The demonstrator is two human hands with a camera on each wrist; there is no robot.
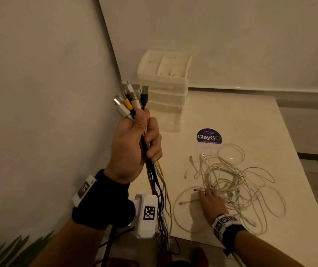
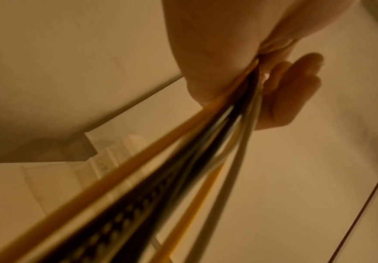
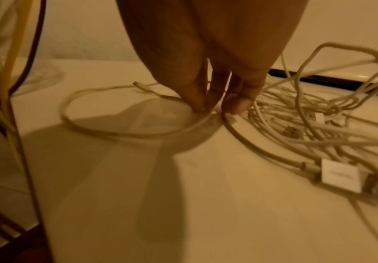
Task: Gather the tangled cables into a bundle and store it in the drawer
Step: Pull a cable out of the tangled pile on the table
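Observation:
My left hand is raised near the wall and grips a bundle of cables, black, white and yellow, with the plugs sticking up above the fist. Their tails hang down past my wrist; the left wrist view shows the bundle running out of the hand. A tangle of white cables lies on the white table. My right hand is down at its near left edge. In the right wrist view the hand pinches a white cable loop against the table, beside the tangle.
A white plastic drawer unit stands in the far corner of the table against the wall, drawers shut, boxes on top. A purple ClayGo sticker lies behind the tangle. Green leaves show at the bottom left.

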